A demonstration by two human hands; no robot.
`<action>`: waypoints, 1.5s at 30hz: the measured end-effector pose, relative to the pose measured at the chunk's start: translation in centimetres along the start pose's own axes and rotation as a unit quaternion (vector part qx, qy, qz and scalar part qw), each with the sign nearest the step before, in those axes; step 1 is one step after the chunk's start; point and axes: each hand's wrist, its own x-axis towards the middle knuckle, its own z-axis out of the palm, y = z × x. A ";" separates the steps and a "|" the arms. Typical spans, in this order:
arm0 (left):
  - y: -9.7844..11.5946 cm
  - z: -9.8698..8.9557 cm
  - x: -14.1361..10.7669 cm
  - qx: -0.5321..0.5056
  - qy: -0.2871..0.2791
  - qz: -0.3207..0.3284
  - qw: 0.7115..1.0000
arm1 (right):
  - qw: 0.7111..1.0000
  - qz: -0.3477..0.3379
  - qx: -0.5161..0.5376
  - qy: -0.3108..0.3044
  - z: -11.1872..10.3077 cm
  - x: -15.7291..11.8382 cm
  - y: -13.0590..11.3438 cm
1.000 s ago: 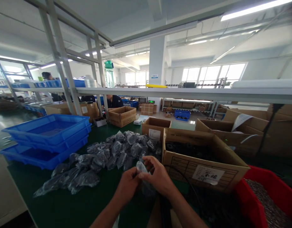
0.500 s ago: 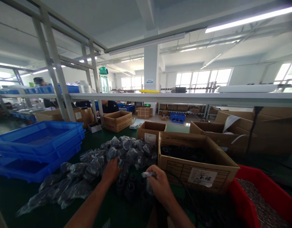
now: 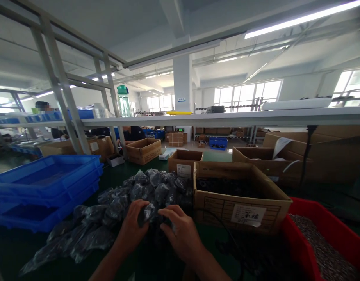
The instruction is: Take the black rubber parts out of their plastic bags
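Note:
A pile of dark parts in clear plastic bags [image 3: 115, 205] lies on the green table. At its front edge my left hand [image 3: 135, 221] is curled round a dark part in clear plastic [image 3: 148, 212]. Just to the right, my right hand [image 3: 180, 230] has its thumb and fingers apart, with a gap between them. Whether its fingertips touch any plastic is hard to see. Dark loose parts under and between my hands are mostly in shadow.
Stacked blue trays [image 3: 45, 175] stand at the left. An open cardboard box [image 3: 215, 210] of black parts is right of the pile, beside a red bin [image 3: 303, 242] of small metal pieces. A white shelf [image 3: 197, 119] crosses above. A person sits behind.
My left hand has moved slightly down from the pile with a bagged part. My right hand has shifted left and opened, and the crumpled plastic it pinched is out of its fingers.

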 end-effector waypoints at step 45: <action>10.2 -8.6 -4.3 -0.078 -0.245 -0.191 0.947 | 0.989 0.121 -0.068 -0.057 -2.6 -1.9 -1.9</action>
